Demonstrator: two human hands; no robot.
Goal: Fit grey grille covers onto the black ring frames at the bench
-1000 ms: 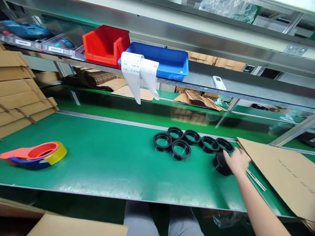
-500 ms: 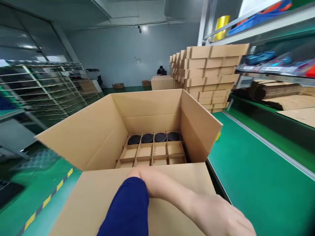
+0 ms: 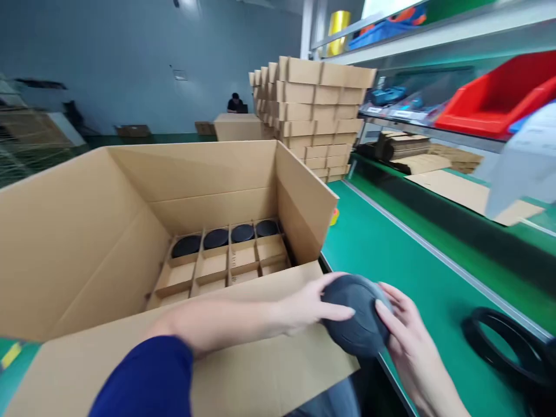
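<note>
Both my hands grip one round black part (image 3: 354, 315) over the near flap of an open cardboard box (image 3: 130, 191). My left hand (image 3: 310, 304) holds its left side and my right hand (image 3: 402, 330) holds its right side. Inside the box a cardboard divider grid (image 3: 226, 266) has several black parts (image 3: 215, 238) filling its far row; the nearer cells look empty. A black ring (image 3: 499, 341) lies on the green table (image 3: 391, 255) at the right.
A tall stack of flat cardboard boxes (image 3: 313, 110) stands at the table's far end. A red bin (image 3: 499, 95) sits on the shelf at the right, above flat cardboard sheets (image 3: 460, 185). Another person (image 3: 235, 103) sits far back.
My view swung from the table with black rings to the open box. My right hand brought a black part over, and my left hand now holds it too.
</note>
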